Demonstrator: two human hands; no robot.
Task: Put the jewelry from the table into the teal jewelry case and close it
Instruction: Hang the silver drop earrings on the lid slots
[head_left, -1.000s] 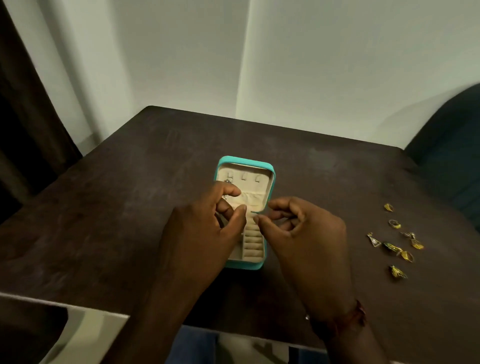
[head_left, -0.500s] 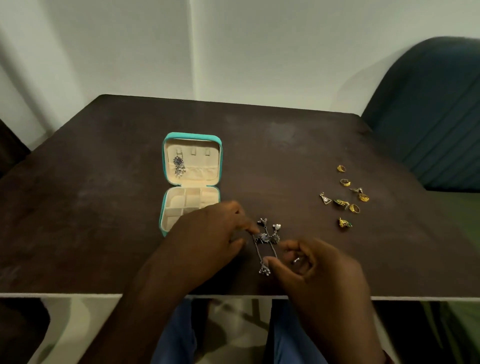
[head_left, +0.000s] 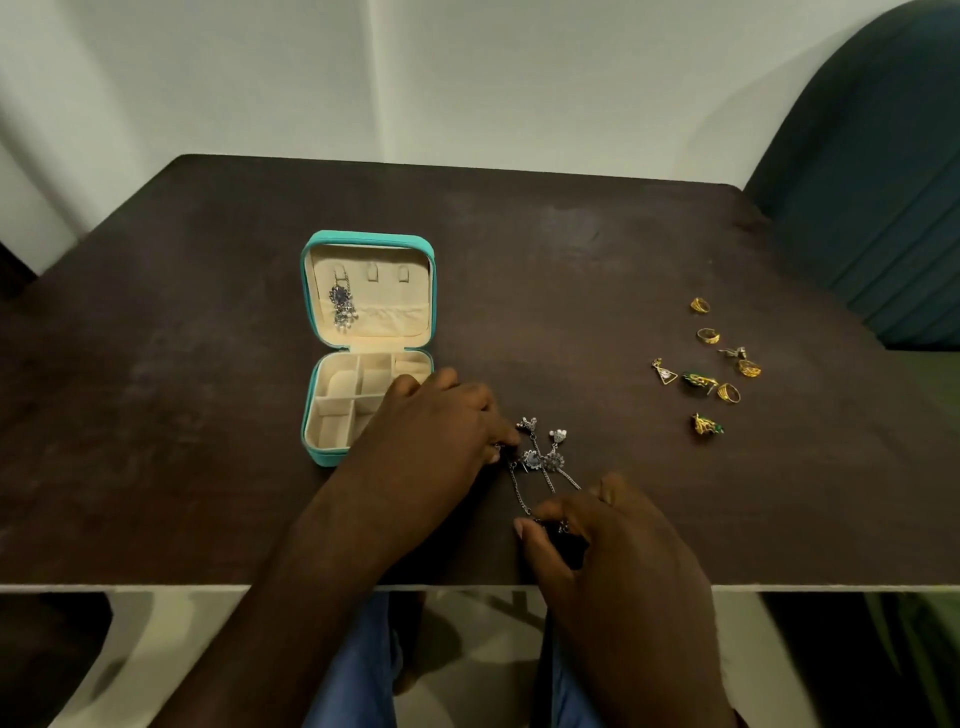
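The open teal jewelry case (head_left: 312, 415) lies on the dark table (head_left: 156, 415) with a silver pendant (head_left: 343, 307) hung in its lid. The case's near right corner is hidden under the left hand (head_left: 436, 441). Just right of the case, that hand's fingertips pinch narrowly at the silver chain earrings (head_left: 545, 460). The right hand (head_left: 613, 545) curls over the earrings' lower ends and hides them. Well right of the case lie gold pieces (head_left: 707, 382), too small to identify.

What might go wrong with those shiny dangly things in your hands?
The left hand and right hand pinch the silver earrings, whose chains cross, so pulling might tangle them. They also lie near the table edge and might slide off.
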